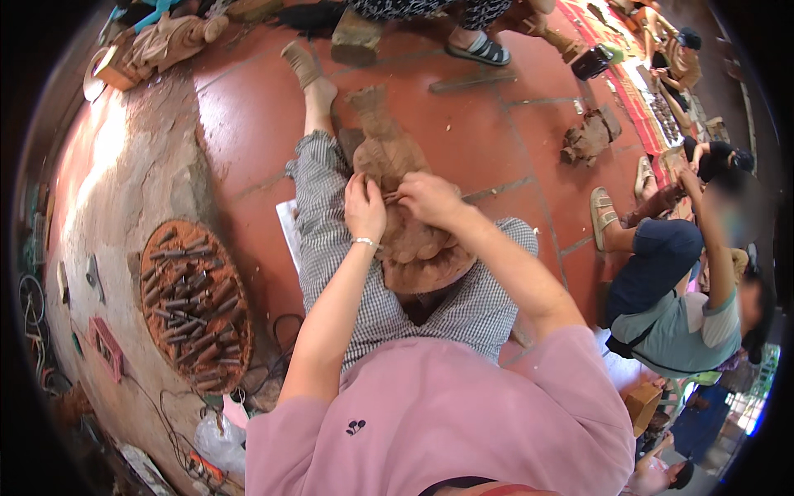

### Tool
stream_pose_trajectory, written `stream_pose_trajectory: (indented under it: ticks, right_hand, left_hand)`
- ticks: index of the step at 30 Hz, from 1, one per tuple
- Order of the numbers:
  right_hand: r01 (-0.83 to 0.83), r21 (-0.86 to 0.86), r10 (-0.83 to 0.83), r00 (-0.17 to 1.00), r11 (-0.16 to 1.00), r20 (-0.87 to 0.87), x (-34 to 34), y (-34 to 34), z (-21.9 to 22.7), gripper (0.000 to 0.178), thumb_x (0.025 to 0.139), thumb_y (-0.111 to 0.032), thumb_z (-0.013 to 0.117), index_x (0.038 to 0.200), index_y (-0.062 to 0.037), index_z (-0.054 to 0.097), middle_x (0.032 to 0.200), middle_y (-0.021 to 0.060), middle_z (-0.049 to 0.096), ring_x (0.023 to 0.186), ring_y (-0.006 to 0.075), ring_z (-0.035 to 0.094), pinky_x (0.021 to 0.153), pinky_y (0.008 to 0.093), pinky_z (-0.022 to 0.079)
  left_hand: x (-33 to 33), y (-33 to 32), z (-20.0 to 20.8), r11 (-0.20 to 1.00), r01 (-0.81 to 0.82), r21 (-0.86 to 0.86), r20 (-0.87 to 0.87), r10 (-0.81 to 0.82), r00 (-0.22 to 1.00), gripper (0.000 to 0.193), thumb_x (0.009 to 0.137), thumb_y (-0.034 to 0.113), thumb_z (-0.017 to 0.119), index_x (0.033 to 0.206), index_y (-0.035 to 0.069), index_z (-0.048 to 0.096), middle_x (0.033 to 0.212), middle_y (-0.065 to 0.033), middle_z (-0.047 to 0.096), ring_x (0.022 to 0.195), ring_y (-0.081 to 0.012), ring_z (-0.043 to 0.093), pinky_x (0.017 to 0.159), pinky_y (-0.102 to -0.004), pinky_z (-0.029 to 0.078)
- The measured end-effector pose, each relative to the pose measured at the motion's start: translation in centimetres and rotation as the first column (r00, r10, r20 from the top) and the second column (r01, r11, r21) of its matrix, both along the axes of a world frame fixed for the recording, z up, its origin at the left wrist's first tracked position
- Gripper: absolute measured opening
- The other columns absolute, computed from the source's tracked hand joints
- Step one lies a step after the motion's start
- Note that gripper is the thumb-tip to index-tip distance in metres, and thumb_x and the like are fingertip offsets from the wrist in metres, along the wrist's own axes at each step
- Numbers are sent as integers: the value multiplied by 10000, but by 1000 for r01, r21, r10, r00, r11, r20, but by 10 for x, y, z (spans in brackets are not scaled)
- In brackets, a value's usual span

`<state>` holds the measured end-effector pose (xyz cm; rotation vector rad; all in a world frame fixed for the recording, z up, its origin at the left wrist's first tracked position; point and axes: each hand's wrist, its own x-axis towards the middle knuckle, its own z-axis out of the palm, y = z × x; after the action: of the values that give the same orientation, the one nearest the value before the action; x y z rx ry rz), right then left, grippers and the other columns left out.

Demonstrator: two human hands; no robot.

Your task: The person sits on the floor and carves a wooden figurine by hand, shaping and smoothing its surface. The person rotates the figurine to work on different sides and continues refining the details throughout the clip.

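Note:
A brown carved wooden figure (395,157) lies lengthwise between my legs, its broad rounded end nearest me. My left hand (365,208) rests on the left side of its middle, fingers stretched out over the wood. From the right, my right hand (430,200) presses down on the carving close to the left one. Its fingers are pinched together near a thin reddish-brown piece, and I cannot make out what they hold. The undersides of both hands are hidden.
At left, a round tray (147,248) of many chisels stands on a large wooden slab (107,207). A rough wooden piece (589,139) lies on the red tiles. A co-worker (678,322) sits at right; another person's sandalled foot (480,48) is ahead. Cables (169,422) run lower left.

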<state>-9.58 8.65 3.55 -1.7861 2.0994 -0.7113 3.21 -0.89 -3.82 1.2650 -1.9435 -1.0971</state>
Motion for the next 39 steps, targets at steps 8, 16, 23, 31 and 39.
stream_pose_trajectory:
  ticks: [8,16,23,31,39]
  right_hand:
    - [-10,73,16,996,997,-89,-4,-4,-7,102,804,-130,672,860,-47,692,886,96,623,928,304,615,798,410,504]
    - [183,93,-187,982,979,41,-37,29,17,128,831,-105,678,923,-20,652,917,118,645,892,297,630,778,390,504]
    - [317,58,-323,930,947,174,-29,38,8,167,846,-85,697,966,2,622,892,123,653,808,249,637,733,355,508]
    - [152,97,-158,986,984,56,-15,29,2,153,829,-188,699,905,-56,711,881,104,628,881,315,618,780,405,500]
    - [86,129,-89,996,988,13,2,3,1,119,824,-150,684,905,-71,719,910,83,634,923,287,624,792,389,499]
  left_hand:
    - [-3,1,11,1000,-9,28,-37,10,999,363,983,230,433,1204,-1,606,1300,-170,572,1170,-347,562,979,-402,455]
    - [-4,2,8,996,-41,79,-52,45,998,352,980,200,416,1195,-8,602,1274,-171,587,1158,-342,565,989,-399,445]
    - [-4,2,10,993,-48,107,-66,55,996,354,976,226,444,1190,-5,605,1261,-172,594,1159,-338,566,980,-398,451]
    - [-3,3,9,995,-51,81,-87,58,995,352,977,250,465,1169,-4,617,1264,-176,591,1168,-341,563,977,-407,456]
    - [-5,2,4,996,-56,66,-75,61,995,364,972,264,467,1173,-1,615,1277,-176,586,1171,-349,560,980,-414,452]
